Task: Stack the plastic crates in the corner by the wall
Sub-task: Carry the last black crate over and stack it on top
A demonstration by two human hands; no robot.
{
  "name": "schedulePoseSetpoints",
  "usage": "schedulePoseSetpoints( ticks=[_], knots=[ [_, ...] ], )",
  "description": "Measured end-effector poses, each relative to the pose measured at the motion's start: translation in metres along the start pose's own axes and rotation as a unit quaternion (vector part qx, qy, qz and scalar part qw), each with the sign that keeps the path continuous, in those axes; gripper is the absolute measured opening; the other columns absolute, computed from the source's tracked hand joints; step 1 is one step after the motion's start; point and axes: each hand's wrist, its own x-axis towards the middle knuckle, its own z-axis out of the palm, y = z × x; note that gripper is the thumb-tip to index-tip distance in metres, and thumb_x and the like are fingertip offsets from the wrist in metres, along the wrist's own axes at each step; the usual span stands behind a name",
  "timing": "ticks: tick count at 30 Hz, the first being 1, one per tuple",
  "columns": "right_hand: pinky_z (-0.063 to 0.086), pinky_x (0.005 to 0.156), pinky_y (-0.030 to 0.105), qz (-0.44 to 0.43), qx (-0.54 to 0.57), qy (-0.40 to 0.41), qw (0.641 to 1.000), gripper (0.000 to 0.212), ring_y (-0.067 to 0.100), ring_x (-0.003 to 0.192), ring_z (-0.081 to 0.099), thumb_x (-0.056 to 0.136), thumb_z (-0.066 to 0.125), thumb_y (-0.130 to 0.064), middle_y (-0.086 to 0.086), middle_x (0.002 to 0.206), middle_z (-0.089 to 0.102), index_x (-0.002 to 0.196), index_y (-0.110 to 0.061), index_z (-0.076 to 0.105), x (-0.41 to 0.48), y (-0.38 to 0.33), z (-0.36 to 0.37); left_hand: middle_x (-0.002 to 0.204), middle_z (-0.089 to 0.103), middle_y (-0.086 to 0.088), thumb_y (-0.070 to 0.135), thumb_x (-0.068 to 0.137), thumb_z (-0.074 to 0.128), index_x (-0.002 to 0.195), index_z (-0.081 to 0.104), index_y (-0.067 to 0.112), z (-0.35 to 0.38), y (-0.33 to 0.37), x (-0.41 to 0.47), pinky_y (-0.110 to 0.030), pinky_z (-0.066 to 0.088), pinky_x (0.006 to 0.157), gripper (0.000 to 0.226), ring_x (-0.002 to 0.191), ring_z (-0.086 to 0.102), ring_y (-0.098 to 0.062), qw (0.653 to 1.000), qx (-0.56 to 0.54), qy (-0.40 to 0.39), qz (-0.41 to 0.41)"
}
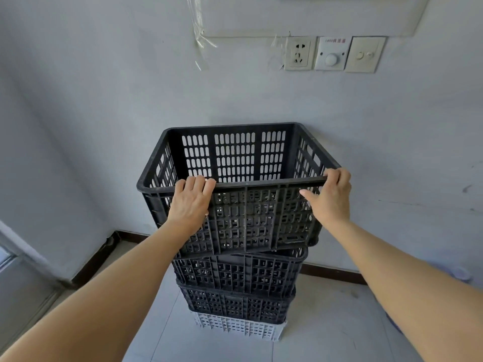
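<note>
- Pale blue-grey walls (pixel 104 100) meet in a corner on our left, with a dark skirting (pixel 332 273) along their foot and a light tiled floor (pixel 326 322) below.
- On the wall ahead we see a socket (pixel 299 53), a dial switch (pixel 331 54) and a switch plate (pixel 364 54) in a row, with strips of clear tape (pixel 200 40) to their left.
- Against that wall stands a stack of four crates. A white crate (pixel 240 326) sits on the floor, and a third black crate (pixel 235 307) and a second black crate (pixel 240 273) rest above it.
- The top black crate (pixel 261 218) sits uppermost, empty, its far side near the wall, and slightly askew to the crate beneath. We cannot tell whether it is fully seated.
- Our left grip (pixel 192 202) is clamped on its near rim, left of the middle, with the fingers curled over the edge.
- Our right grip (pixel 330 194) is clamped on the same rim at the near right corner. Its fingers hook over the edge, and its thumb lies along the near wall.
</note>
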Motion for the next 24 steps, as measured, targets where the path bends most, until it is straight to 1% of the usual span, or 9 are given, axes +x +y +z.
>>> schedulePoseSetpoints(
  ticks=[3,5,7,9,11,13,18,22,24],
  knots=[
    [0.05,0.089,0.043,0.089,0.117,0.005,0.989,0.085,0.033,0.114,0.052,0.077,0.078,-0.023,0.014,0.145,0.023,0.14,-0.008,0.022,-0.007,0.007,0.004,0.11,0.047,-0.01,0.005,0.057,0.074,0.12,0.042,0.011,0.004,0.017,-0.019,-0.047,0.033,0.097,0.071,0.102,0.044,-0.03,0.996,-0.022,0.089,0.011],
    [0.048,0.095,0.048,0.171,0.183,-0.041,0.967,0.091,0.031,0.12,0.051,0.077,0.078,-0.025,0.013,0.145,0.034,0.143,-0.016,0.016,-0.012,0.011,0.012,0.111,0.042,-0.006,0.009,0.061,0.074,0.12,0.044,0.014,0.008,0.037,-0.035,-0.043,0.031,0.094,0.066,0.102,0.042,-0.027,0.991,-0.044,0.12,0.049],
    [0.043,0.102,0.051,0.222,0.228,-0.064,0.946,0.09,0.034,0.124,0.05,0.077,0.076,-0.032,0.013,0.142,0.043,0.143,-0.018,0.017,-0.016,0.014,0.022,0.112,0.039,-0.004,0.018,0.061,0.079,0.118,0.046,0.016,0.013,0.049,-0.046,-0.043,0.038,0.089,0.066,0.101,0.041,-0.025,0.992,-0.063,0.107,0.003],
    [0.042,0.102,0.049,0.24,0.256,-0.07,0.934,0.08,0.032,0.121,0.051,0.077,0.075,-0.035,0.011,0.136,0.048,0.138,-0.015,0.028,-0.017,0.018,0.028,0.117,0.039,-0.007,0.029,0.055,0.085,0.125,0.045,0.017,0.019,0.05,-0.05,-0.047,0.046,0.086,0.081,0.105,0.04,-0.028,0.992,-0.071,0.064,-0.082],
    [0.043,0.1,0.044,0.248,0.284,-0.088,0.922,0.067,0.028,0.115,0.054,0.078,0.075,-0.036,0.008,0.129,0.052,0.13,-0.016,0.037,-0.017,0.022,0.03,0.124,0.037,-0.01,0.038,0.051,0.087,0.134,0.039,0.017,0.026,0.047,-0.05,-0.055,0.043,0.091,0.098,0.114,0.036,-0.033,0.99,-0.067,0.029,-0.118],
    [0.042,0.095,0.038,0.26,0.308,-0.096,0.91,0.061,0.024,0.111,0.053,0.08,0.074,-0.034,0.005,0.127,0.052,0.127,-0.018,0.039,-0.018,0.025,0.032,0.129,0.035,-0.011,0.041,0.049,0.087,0.139,0.033,0.018,0.032,0.044,-0.049,-0.062,0.038,0.096,0.107,0.121,0.033,-0.036,0.992,-0.053,0.012,-0.113],
    [0.041,0.086,0.033,0.267,0.317,-0.062,0.908,0.054,0.022,0.104,0.055,0.08,0.074,-0.031,0.005,0.123,0.053,0.121,-0.013,0.045,-0.022,0.021,0.034,0.136,0.029,-0.011,0.019,0.047,0.09,0.143,0.024,0.017,0.049,0.04,-0.049,-0.065,0.021,0.101,0.116,0.128,0.024,-0.039,0.995,-0.032,-0.012,-0.098],
    [0.046,0.095,0.041,0.268,0.277,-0.032,0.922,0.062,0.026,0.106,0.054,0.078,0.076,-0.034,0.006,0.127,0.043,0.125,-0.009,0.044,-0.033,0.011,0.04,0.144,0.017,-0.011,-0.001,0.053,0.08,0.147,0.006,0.021,0.058,0.024,-0.052,-0.063,0.02,0.105,0.122,0.135,0.012,-0.038,0.994,-0.033,-0.03,-0.103],
    [0.045,0.099,0.044,0.267,0.278,-0.029,0.922,0.066,0.029,0.112,0.052,0.077,0.076,-0.036,0.008,0.129,0.04,0.128,-0.01,0.042,-0.038,0.007,0.043,0.148,0.012,-0.008,0.0,0.058,0.077,0.147,0.008,0.022,0.057,0.019,-0.059,-0.06,0.018,0.107,0.114,0.137,0.007,-0.036,0.995,-0.055,-0.032,-0.082]
  ],
)
